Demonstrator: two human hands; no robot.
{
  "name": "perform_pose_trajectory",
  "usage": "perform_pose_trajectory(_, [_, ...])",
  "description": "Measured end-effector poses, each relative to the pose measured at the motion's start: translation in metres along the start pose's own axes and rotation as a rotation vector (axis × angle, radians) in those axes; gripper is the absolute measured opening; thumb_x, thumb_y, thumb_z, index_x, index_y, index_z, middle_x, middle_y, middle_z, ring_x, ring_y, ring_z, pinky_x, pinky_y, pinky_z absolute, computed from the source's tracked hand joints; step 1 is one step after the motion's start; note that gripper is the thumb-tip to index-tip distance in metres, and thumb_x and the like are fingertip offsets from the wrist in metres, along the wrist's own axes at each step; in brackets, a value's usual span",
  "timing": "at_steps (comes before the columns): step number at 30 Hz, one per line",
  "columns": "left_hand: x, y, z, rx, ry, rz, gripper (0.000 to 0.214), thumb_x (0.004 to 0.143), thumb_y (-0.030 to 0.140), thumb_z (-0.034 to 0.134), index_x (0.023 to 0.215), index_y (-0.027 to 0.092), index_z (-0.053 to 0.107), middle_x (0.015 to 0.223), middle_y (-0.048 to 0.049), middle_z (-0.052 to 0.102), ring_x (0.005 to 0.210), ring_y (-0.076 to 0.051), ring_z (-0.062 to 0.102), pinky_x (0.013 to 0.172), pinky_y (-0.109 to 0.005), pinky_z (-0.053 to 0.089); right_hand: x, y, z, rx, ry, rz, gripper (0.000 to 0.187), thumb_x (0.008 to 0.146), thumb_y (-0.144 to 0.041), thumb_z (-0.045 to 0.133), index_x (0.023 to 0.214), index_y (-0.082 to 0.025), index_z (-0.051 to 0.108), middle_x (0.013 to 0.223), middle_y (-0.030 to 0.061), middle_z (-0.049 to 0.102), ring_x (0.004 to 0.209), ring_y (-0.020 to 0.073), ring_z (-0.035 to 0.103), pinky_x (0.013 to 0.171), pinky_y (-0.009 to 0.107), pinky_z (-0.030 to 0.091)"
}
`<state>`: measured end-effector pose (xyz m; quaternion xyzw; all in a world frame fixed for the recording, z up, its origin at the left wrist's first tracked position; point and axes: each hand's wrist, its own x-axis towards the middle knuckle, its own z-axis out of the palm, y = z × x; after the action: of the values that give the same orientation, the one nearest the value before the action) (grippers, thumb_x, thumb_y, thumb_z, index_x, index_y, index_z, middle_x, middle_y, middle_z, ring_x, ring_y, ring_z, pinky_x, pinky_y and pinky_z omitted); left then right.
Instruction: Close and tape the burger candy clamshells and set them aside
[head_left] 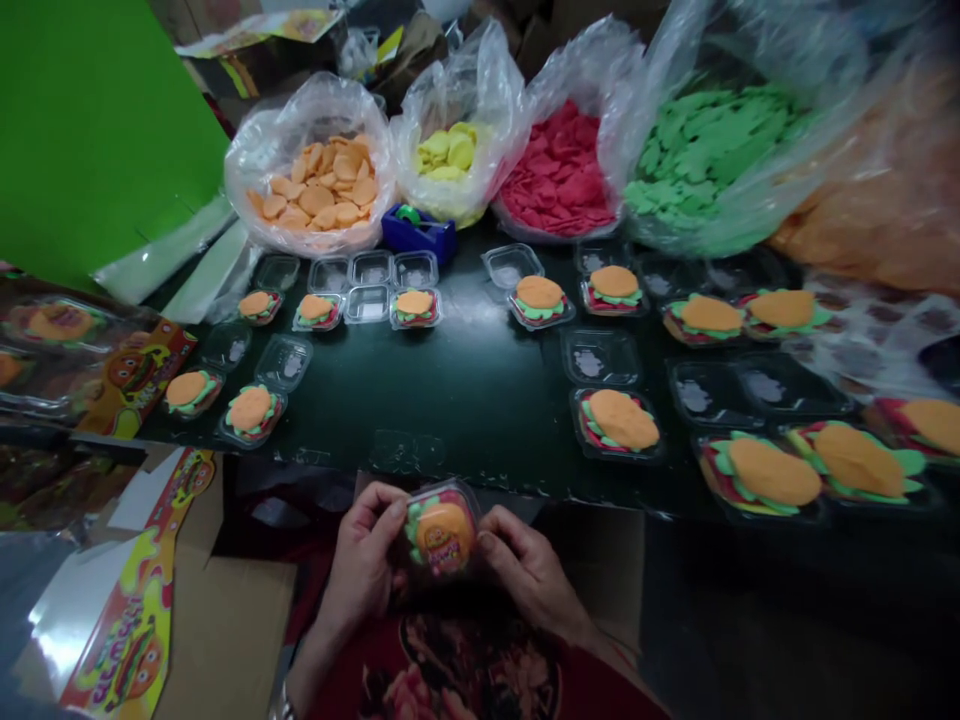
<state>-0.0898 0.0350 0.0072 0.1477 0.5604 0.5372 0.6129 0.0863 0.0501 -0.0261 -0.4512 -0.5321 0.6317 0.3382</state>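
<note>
Red printed shirt [465, 670] nearest us, bottom centre! Sweeping from the left: a burger-printed card strip [131, 645] low down, then open clear boxes [283, 362] with orange-topped burgers [249, 410] on the dark worktop [450, 385], a bag of orange discs [322, 190] behind. Now the left hand [367, 550], fingers [381, 495] pinching the left edge of a closed burger box [442, 535], held before the worktop's near edge. Blue tape dispenser [420, 237] farther back. Right hand [529, 565] next, fingers grasping the box's right edge; beyond, bagged red pieces [559, 170] and green pieces [720, 150]!
</note>
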Motion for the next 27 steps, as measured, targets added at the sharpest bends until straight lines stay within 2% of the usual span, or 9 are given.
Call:
perform_pose_trajectory(3, [0.011,0.013,0.018,-0.067,0.036,0.080,0.031,0.061,0.034,0.080,0.068,0.015,0.058,0.061,0.0040,0.056,0.056,-0.007,0.048,0.055,-0.017,0.040,0.008,-0.013,0.004,0.006,0.156,-0.040,0.039,0.084,-0.056,0.050,0.068,-0.020,0.046,0.060,-0.0045,0.039,0.056,0.0112,0.035,0.050,0.022,0.031])
perform_pose_trajectory(6, [0.025,0.025,0.035,-0.125,0.027,0.174,0.031,0.057,0.033,0.082,0.067,0.014,0.059,0.062,0.0036,0.058,0.057,-0.007,0.050,0.057,-0.018,0.042,0.024,-0.029,0.004,-0.007,0.260,-0.087,0.041,0.085,-0.056,0.048,0.066,-0.020,0.044,0.061,-0.0044,0.038,0.057,0.0110,0.034,0.051,0.022,0.031])
perform_pose_trajectory(12, [0.049,0.046,0.065,-0.203,-0.054,0.304,0.029,0.060,0.033,0.081,0.071,0.016,0.059,0.065,0.0036,0.061,0.059,-0.009,0.055,0.060,-0.021,0.046,0.064,-0.053,-0.004,0.083,0.345,-0.227,0.047,0.086,-0.058,0.047,0.059,-0.021,0.034,0.057,-0.0062,0.027,0.053,0.0096,0.025,0.047,0.023,0.024])
perform_pose_trajectory(15, [0.054,0.047,0.075,-0.235,-0.060,0.353,0.029,0.061,0.034,0.080,0.072,0.017,0.059,0.067,0.0038,0.061,0.059,-0.009,0.055,0.061,-0.021,0.047,0.081,-0.059,-0.007,0.135,0.395,-0.291,0.046,0.087,-0.054,0.049,0.059,-0.021,0.033,0.058,-0.0061,0.026,0.053,0.0093,0.025,0.047,0.022,0.025])
perform_pose_trajectory(19, [0.053,0.035,0.069,-0.224,-0.066,0.350,0.027,0.066,0.035,0.078,0.074,0.017,0.059,0.070,0.0034,0.063,0.063,-0.009,0.056,0.061,-0.019,0.046,0.092,-0.053,-0.016,0.189,0.348,-0.299,0.046,0.088,-0.052,0.048,0.058,-0.021,0.031,0.057,-0.0065,0.024,0.052,0.0087,0.023,0.046,0.022,0.023])
perform_pose_trajectory(22, [0.054,0.032,0.056,-0.084,-0.137,0.266,0.023,0.071,0.035,0.074,0.078,0.017,0.062,0.069,0.0031,0.063,0.061,-0.008,0.054,0.060,-0.017,0.043,0.092,-0.044,-0.024,0.185,0.256,-0.287,0.046,0.088,-0.051,0.048,0.058,-0.021,0.031,0.056,-0.0064,0.024,0.051,0.0083,0.023,0.045,0.022,0.022])
perform_pose_trajectory(24, [0.059,0.040,0.050,0.046,-0.179,0.225,0.023,0.075,0.038,0.070,0.082,0.017,0.065,0.071,0.0016,0.064,0.063,-0.009,0.055,0.062,-0.018,0.044,0.090,-0.041,-0.026,0.133,0.218,-0.293,0.046,0.089,-0.048,0.048,0.057,-0.021,0.031,0.056,-0.0064,0.024,0.051,0.0081,0.023,0.045,0.022,0.021])
perform_pose_trajectory(27, [0.073,0.061,0.053,0.251,-0.225,0.229,0.030,0.077,0.043,0.066,0.086,0.014,0.070,0.078,-0.0022,0.066,0.070,-0.012,0.057,0.066,-0.020,0.045,0.087,-0.043,-0.023,0.068,0.169,-0.298,0.045,0.089,-0.048,0.046,0.056,-0.021,0.030,0.055,-0.0062,0.024,0.050,0.0080,0.023,0.044,0.022,0.021])
